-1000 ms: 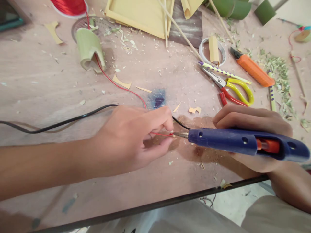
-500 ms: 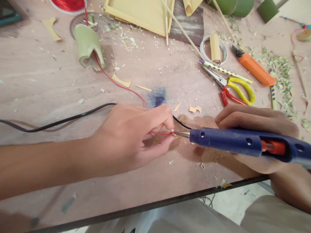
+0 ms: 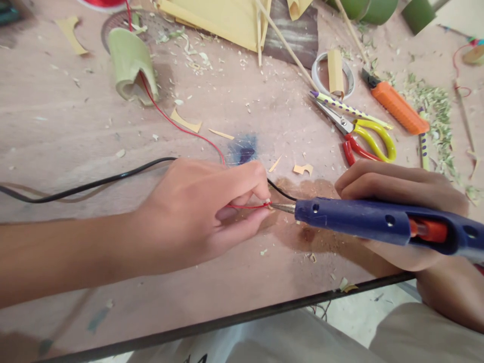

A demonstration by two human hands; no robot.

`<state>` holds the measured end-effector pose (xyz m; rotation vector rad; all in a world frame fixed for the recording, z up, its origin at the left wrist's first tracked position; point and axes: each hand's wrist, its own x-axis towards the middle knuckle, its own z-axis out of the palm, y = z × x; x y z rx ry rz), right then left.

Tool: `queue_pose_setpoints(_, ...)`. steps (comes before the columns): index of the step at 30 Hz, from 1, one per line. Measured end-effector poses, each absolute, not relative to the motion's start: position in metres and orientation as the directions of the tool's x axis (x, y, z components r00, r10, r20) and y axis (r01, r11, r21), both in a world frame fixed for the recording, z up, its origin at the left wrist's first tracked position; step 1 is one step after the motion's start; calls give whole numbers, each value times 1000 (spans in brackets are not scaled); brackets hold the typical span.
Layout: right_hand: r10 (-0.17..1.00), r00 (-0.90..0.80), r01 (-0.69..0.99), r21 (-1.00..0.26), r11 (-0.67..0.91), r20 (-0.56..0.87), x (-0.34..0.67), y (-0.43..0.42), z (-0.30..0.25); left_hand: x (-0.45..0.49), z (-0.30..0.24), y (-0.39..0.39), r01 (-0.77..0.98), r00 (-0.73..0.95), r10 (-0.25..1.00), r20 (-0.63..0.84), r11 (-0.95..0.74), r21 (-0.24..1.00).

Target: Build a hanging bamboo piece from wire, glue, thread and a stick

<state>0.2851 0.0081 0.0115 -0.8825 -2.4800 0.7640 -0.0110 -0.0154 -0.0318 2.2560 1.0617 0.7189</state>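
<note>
One red cord (image 3: 247,206) in the fingertip grip of the left hand (image 3: 200,212)

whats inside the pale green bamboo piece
A red string shows in the notch of the pale green bamboo piece; its wall covers much of the interior, so anything deeper cannot be seen.

I'm getting a bright, washed-out feed; tabletop (image 3: 68,136) is reading pale pink. Shadows are falling below the black cable (image 3: 113,177) and right of the bamboo tube (image 3: 130,50), w/ a darker one under the R hand (image 3: 401,186). Scissors (image 3: 345,124) are looking sharp, top-L corner blurry.
</note>
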Motion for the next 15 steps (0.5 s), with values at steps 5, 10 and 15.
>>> queue_pose_setpoints(5,683,-705,468,-598,651,192,287,8,12,-12,-28,-14,512,551,800,236,-548,661)
queue_pose_setpoints(10,687,-693,410,-664,625,220,289,9,10,-14,-28,-14,471,548,794,263,-552,688)
queue_pose_setpoints(15,704,-682,396,-709,584,199,289,10,10,-15,-28,-15,480,573,788,224,-545,687)
